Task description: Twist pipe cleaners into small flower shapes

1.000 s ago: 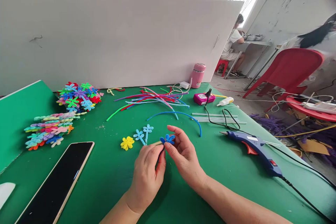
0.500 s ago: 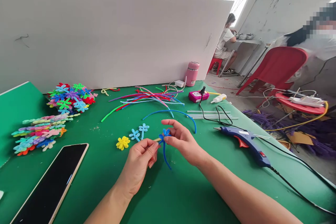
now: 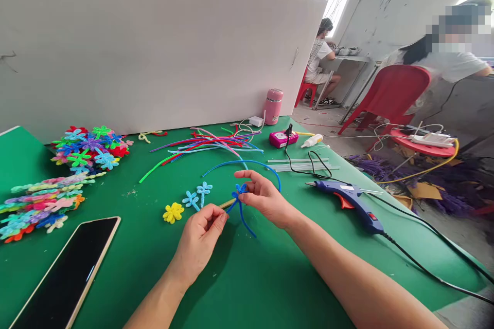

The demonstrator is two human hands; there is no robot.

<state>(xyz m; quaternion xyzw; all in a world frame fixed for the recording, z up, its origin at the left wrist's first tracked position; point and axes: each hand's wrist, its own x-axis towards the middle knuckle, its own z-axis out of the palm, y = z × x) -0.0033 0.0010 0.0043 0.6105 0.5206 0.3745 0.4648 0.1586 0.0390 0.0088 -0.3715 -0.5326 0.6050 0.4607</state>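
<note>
Between my hands is a small dark blue pipe-cleaner flower (image 3: 240,189), one loose end hanging below it. My right hand (image 3: 268,203) pinches the flower's petals between thumb and fingers. My left hand (image 3: 200,241) is closed on a thin tan stick (image 3: 227,204) that reaches to the flower's base. A second blue end runs down to the left fingertips; whether they grip it I cannot tell. Left of the hands lie two light blue pipe-cleaner flowers (image 3: 203,193) with stems and a yellow pipe-cleaner flower (image 3: 173,213).
Loose pipe cleaners (image 3: 208,144) lie behind the hands. Finished flowers (image 3: 90,149) are heaped at left, above a phone (image 3: 65,272). Right are a blue glue gun (image 3: 349,200), clear glue sticks (image 3: 301,165), a pink box (image 3: 283,139) and a pink flask (image 3: 274,107). Two people sit beyond.
The view has turned slightly right. My left hand has drawn back from the flower, so more of the stick and a second blue end show. My right hand still pinches the flower.
</note>
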